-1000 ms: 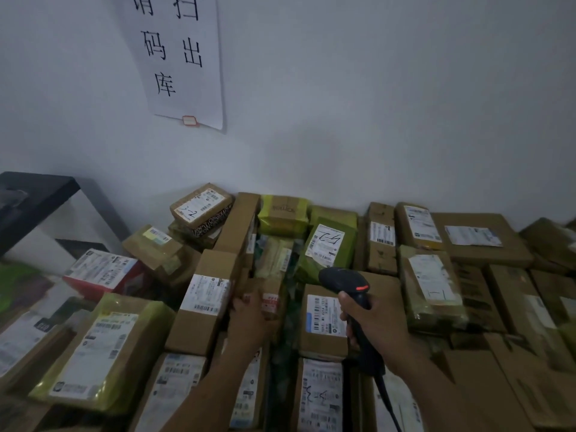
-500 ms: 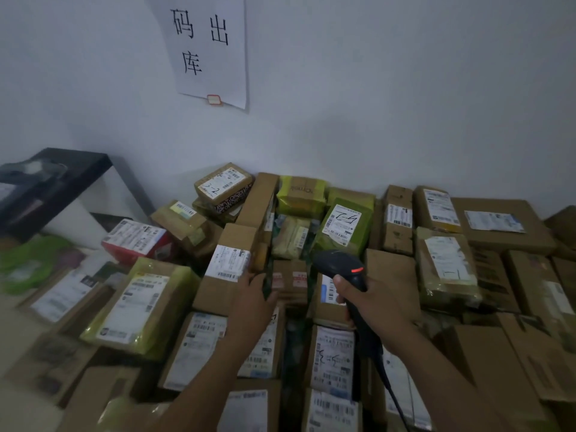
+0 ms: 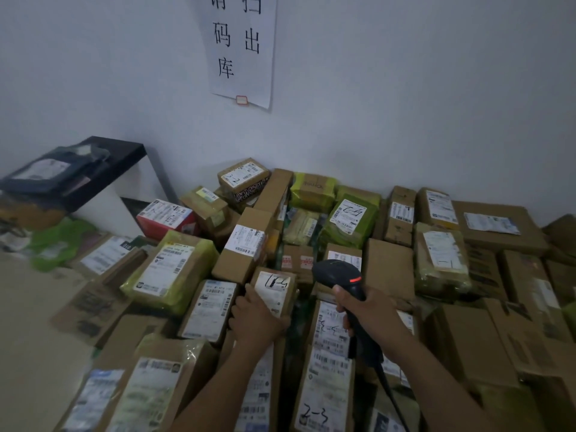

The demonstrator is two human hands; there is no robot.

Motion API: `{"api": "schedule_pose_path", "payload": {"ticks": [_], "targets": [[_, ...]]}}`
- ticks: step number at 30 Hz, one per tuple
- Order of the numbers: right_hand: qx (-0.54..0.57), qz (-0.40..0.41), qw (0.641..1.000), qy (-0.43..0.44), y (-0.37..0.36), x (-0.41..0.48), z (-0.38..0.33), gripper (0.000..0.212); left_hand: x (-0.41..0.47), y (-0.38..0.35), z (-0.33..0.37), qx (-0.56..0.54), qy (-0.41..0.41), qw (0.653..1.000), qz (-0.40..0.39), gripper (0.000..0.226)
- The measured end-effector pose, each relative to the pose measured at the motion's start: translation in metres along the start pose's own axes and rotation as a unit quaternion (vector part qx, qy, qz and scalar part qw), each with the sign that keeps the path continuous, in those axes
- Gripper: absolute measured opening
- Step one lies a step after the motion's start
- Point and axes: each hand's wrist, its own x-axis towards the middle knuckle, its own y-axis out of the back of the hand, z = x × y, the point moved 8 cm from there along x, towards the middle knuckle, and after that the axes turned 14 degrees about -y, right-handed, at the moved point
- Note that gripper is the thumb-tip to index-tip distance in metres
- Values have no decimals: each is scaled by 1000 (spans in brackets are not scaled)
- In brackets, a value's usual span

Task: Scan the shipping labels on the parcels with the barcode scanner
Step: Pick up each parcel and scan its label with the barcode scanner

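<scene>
My left hand (image 3: 257, 318) grips a small cardboard parcel (image 3: 276, 289) by its near end, label side up; the white label carries a handwritten mark in black. My right hand (image 3: 369, 310) holds a black barcode scanner (image 3: 338, 274) by its handle, a red light showing on its head, which sits just right of the held parcel. The scanner's black cable (image 3: 389, 391) runs down along my right forearm. Around both hands lies a dense pile of labelled parcels (image 3: 324, 369), brown boxes and yellow-green bags.
The parcel pile reaches back to a white wall with a paper sign (image 3: 241, 48). A black shelf (image 3: 103, 163) holding a dark bag stands at the left. A red box (image 3: 165, 218) and a green bag (image 3: 59, 244) lie left of the pile, beside bare floor (image 3: 34, 338).
My left hand has lifted a small parcel out of the pile and turned its label up. The scanner hand has stayed close, and the camera has tilted and shifted.
</scene>
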Motion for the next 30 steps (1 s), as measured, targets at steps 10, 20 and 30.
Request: {"api": "schedule_pose_path", "payload": {"ticks": [10,20,30], "targets": [[129,-49,990,14,-14,-16,-5,53,-67,55,50,-287,-95,941,155,130],[244,-89,964,54,-22,-39,-3,67,-112,74,64,-579,-220,783,52,87],[7,-92,987,133,-15,-79,-16,52,-113,119,6,-507,-148,828,189,68]]}}
